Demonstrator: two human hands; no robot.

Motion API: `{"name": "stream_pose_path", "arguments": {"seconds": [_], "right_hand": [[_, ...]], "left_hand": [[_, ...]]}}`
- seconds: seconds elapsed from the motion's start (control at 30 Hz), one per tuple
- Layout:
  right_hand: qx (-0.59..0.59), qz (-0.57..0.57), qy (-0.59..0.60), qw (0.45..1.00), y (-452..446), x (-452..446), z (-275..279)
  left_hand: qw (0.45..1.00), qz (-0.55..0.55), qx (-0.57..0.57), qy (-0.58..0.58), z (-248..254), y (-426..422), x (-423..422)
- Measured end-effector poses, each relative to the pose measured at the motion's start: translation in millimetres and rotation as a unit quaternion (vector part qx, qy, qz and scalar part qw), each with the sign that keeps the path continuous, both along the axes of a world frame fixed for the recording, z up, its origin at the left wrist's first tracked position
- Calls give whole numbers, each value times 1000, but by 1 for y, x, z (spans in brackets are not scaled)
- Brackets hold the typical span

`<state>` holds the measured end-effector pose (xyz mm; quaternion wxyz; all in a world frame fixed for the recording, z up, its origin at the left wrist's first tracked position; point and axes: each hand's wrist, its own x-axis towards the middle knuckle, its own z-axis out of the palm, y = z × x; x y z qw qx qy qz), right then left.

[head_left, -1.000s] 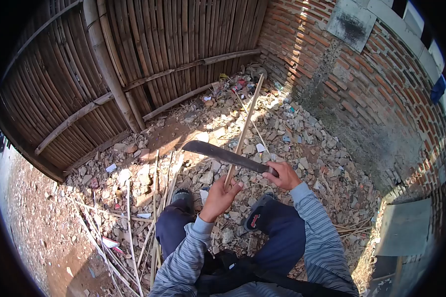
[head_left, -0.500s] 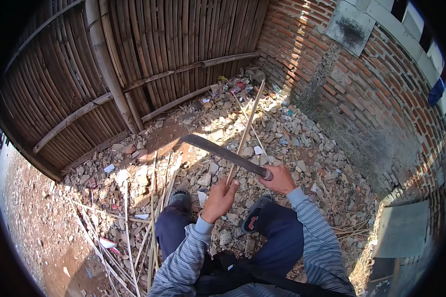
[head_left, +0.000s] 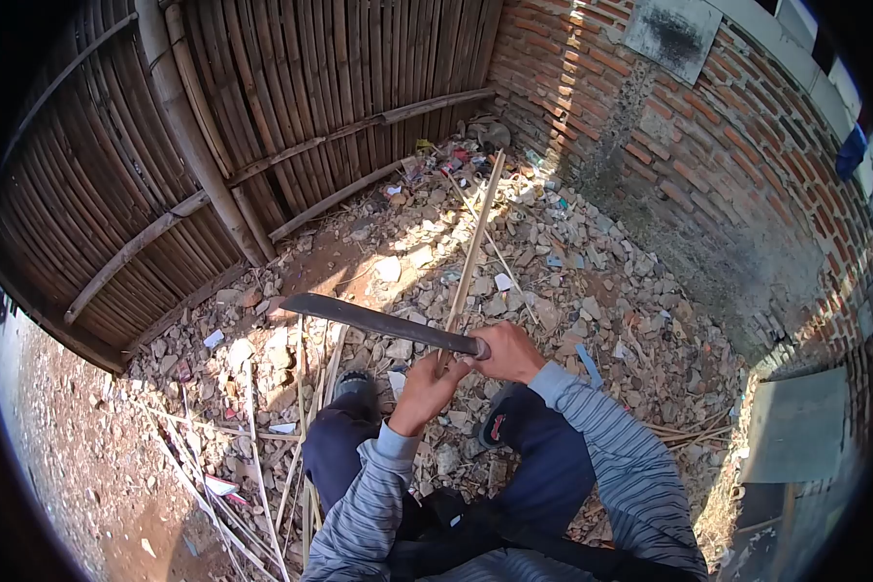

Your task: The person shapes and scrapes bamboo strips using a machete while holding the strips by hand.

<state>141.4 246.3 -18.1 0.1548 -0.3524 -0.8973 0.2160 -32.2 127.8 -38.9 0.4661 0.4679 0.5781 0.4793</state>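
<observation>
My left hand is closed round the lower end of a bamboo strip, which slants up and away over the rubble. In my right hand is the handle of a machete; its dark, broad blade points left and lies across the strip just above my left fingers. The two hands are close together, the right one slightly higher. Whether the cutting edge bites into the strip I cannot tell.
Stony rubble covers the ground. Long bamboo strips lie at the left, with more strips at the right. A bamboo fence stands at the back left, a brick wall at the right, and a grey panel near it.
The machete and my right hand have moved left and closer to my left hand, so the blade crosses the strip lower down. My left hand keeps its hold. The view has shifted slightly.
</observation>
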Motion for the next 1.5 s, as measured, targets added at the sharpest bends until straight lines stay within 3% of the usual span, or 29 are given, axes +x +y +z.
{"name": "stream_pose_path", "arguments": {"seconds": [0.17,0.33,0.5,0.67,0.77,0.83,1.03,1.27,1.43,1.5], "right_hand": [[-8,-9,-37,999,-1,-4,11],[7,-66,-9,998,14,-5,-4],[35,-83,-8,996,6,-4,-4],[-38,-38,-20,998,-2,-5,6],[20,-17,-41,999,0,-4,7],[22,-52,-35,998,6,-6,6],[29,-84,-18,996,11,-3,-4],[32,-57,-50,997,-3,-4,7],[59,-65,-54,995,14,-4,-10],[67,-82,-58,993,21,2,-13]], "left_hand": [[997,-11,30,-66,-3,4,11],[1000,22,10,7,-20,7,12],[1000,13,0,9,-20,4,9],[1000,7,25,9,-21,5,9],[999,13,30,30,-22,7,10],[991,22,45,122,-23,5,11],[996,40,33,73,-33,10,12],[992,34,55,106,-29,6,10],[989,49,9,142,-8,-1,16],[992,43,10,121,-29,4,15]]}}
